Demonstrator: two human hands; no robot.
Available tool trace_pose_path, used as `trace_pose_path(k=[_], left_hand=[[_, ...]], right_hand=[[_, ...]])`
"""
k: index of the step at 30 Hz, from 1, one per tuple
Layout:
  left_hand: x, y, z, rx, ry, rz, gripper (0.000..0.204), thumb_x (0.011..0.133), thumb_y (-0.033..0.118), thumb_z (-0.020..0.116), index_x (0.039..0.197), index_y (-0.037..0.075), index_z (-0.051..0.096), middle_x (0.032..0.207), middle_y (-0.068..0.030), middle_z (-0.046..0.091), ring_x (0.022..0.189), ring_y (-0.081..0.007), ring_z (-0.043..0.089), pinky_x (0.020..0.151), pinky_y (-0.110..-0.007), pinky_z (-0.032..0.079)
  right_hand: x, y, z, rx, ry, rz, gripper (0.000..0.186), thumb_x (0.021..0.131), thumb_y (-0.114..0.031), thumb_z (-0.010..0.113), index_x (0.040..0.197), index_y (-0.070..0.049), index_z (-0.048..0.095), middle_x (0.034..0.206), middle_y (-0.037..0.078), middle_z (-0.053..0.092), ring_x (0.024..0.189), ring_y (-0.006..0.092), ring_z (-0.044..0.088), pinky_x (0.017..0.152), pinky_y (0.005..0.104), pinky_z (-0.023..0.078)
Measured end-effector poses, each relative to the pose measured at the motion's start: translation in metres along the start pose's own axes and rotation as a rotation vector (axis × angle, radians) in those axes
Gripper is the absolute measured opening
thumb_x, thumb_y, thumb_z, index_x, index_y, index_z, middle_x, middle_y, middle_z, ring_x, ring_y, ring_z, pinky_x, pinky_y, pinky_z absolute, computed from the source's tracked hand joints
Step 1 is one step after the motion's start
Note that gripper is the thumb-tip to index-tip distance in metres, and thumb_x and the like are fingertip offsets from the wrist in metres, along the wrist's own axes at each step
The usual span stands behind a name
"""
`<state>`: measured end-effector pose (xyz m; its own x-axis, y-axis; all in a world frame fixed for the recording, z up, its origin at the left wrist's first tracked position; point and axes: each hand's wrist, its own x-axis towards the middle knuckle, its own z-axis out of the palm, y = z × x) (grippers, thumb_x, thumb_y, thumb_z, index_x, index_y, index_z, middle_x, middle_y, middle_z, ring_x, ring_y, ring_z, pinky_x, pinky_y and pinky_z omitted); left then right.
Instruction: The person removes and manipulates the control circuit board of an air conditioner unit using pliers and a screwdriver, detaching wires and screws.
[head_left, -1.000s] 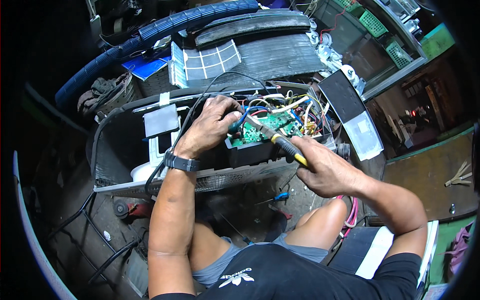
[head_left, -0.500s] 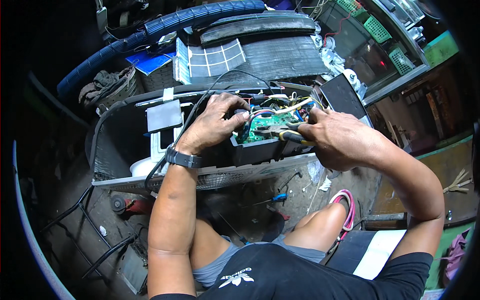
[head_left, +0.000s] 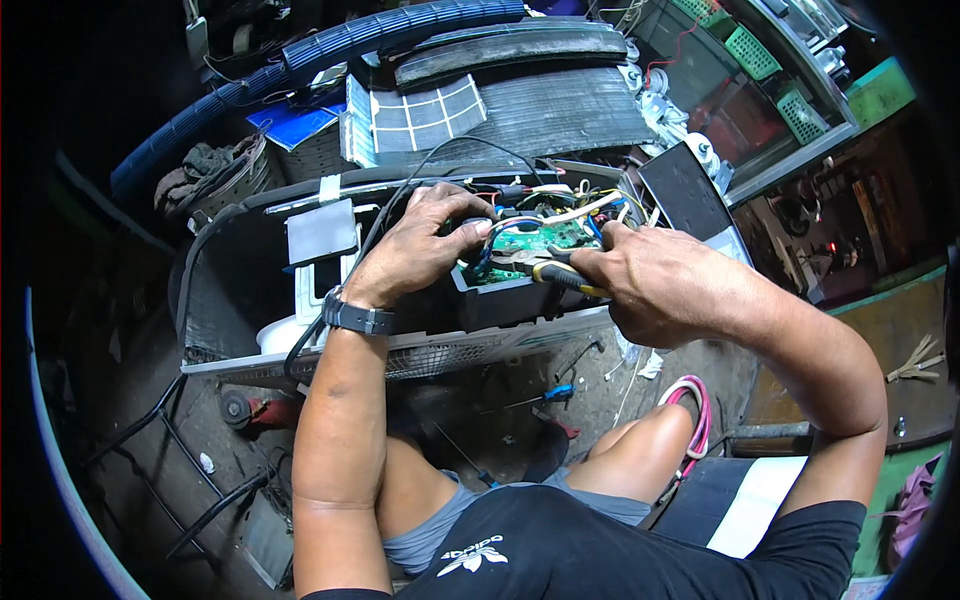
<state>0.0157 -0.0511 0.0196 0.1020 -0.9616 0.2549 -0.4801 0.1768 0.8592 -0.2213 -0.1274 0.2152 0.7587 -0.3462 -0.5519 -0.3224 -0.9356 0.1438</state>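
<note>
In front of me lies a long housing (head_left: 232, 262) with a green circuit board (head_left: 545, 237) in a black box (head_left: 505, 303) toward its right end. My right hand (head_left: 665, 280) is closed round the yellow-and-black handles of pliers (head_left: 572, 279). The metal jaws point left and lie over the board's near left part; whether they grip anything is unclear. At the board's left side, my left hand (head_left: 425, 240) pinches dark wires (head_left: 487, 250) between thumb and fingers. Coloured wires (head_left: 570, 212) loop across the board's far side.
A dark cable (head_left: 385, 215) runs over the housing beside my left wrist. Behind stand a grey finned panel (head_left: 560, 115) and a long blue cylindrical fan roller (head_left: 400, 30). On the floor are a blue-handled screwdriver (head_left: 558, 393), a red grinder (head_left: 265, 412) and pink hose (head_left: 700, 400).
My right hand has shifted slightly left with the pliers, bringing the jaws nearer to my left fingers. The left hand keeps its pinch almost unmoved.
</note>
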Motion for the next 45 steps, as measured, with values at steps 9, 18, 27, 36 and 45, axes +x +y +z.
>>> trace_pose_path(k=[9, 18, 27, 36, 45], left_hand=[[0.000, 0.000, 0.002, -0.024, 0.004, -0.014, 0.037, 0.109, 0.040, 0.064, 0.128, 0.010, 0.073, 0.130, -0.0078, 0.063, 0.130, -0.0255, 0.052, 0.116, -0.041, 0.041], [0.004, -0.019, 0.003, 0.146, -0.001, -0.028, 0.034, 0.114, 0.030, 0.055, 0.129, 0.005, 0.071, 0.132, -0.0111, 0.063, 0.131, -0.0300, 0.052, 0.119, -0.042, 0.039], [0.000, 0.018, -0.009, 0.034, -0.054, -0.149, 0.053, 0.098, 0.044, 0.076, 0.138, 0.010, 0.070, 0.135, -0.0123, 0.065, 0.137, -0.0296, 0.055, 0.120, -0.043, 0.042], [0.012, 0.053, -0.004, 0.035, 0.019, -0.162, 0.054, 0.091, 0.030, 0.086, 0.136, 0.005, 0.070, 0.125, -0.0185, 0.076, 0.120, -0.0319, 0.072, 0.106, -0.043, 0.055], [0.012, 0.085, 0.004, -0.074, 0.026, -0.268, 0.054, 0.097, 0.018, 0.083, 0.142, 0.001, 0.058, 0.126, -0.0161, 0.070, 0.113, -0.0223, 0.067, 0.097, -0.039, 0.058]], right_hand=[[0.003, -0.003, -0.003, -0.080, -0.042, -0.039, 0.045, 0.086, -0.011, 0.067, 0.126, 0.007, 0.062, 0.102, 0.035, 0.072, 0.094, 0.0483, 0.076, 0.082, 0.0539, 0.063], [-0.007, -0.013, 0.080, 0.398, 0.345, 0.004, 0.058, 0.091, -0.008, 0.065, 0.145, -0.001, 0.044, 0.109, 0.033, 0.061, 0.095, 0.0521, 0.070, 0.085, 0.0588, 0.058], [-0.031, 0.001, 0.129, 0.722, 0.797, 0.017, 0.050, 0.087, -0.003, 0.064, 0.136, 0.002, 0.054, 0.114, 0.024, 0.061, 0.111, 0.0424, 0.063, 0.101, 0.0475, 0.050], [-0.079, 0.021, 0.223, 1.168, 1.063, 0.210, 0.041, 0.090, 0.003, 0.062, 0.131, -0.001, 0.060, 0.112, 0.012, 0.060, 0.097, 0.0248, 0.062, 0.094, 0.0389, 0.051], [-0.091, 0.015, 0.306, 1.215, 0.927, 0.200, 0.047, 0.089, 0.000, 0.064, 0.135, -0.003, 0.060, 0.126, 0.019, 0.059, 0.120, 0.0388, 0.061, 0.106, 0.0454, 0.049]])
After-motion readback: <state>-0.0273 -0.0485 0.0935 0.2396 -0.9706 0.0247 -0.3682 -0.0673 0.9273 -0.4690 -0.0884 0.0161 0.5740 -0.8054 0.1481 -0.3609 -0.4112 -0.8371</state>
